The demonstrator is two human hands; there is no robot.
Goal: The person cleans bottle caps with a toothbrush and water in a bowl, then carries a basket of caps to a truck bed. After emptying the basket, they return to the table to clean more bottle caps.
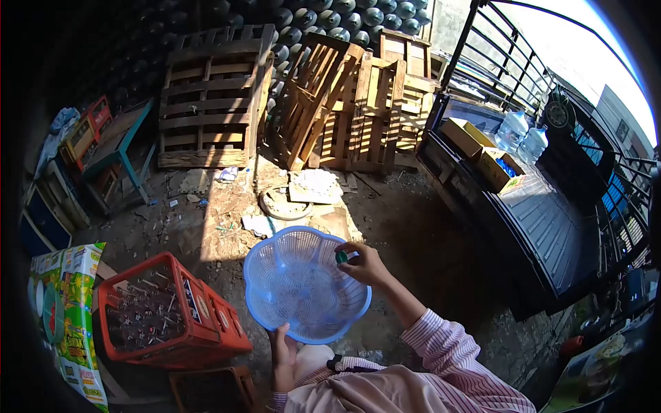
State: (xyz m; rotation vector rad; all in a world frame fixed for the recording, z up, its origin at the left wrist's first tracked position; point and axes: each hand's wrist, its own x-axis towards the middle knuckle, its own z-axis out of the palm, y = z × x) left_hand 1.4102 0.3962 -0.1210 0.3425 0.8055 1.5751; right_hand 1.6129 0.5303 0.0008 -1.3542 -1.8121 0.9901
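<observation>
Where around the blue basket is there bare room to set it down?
Free: the shaded dirt between the basket and the truck bed, and the bed's bare slats behind its boxes. Crowded: the sunlit ground ahead, strewn with litter below the pallets; the left, filled by the red crate. The left hand holds the basket's rim; the right hand pinches a green cap.

text: none legible | printed carton (69,310): too blurred | crate (196,310) labels: too small
</observation>
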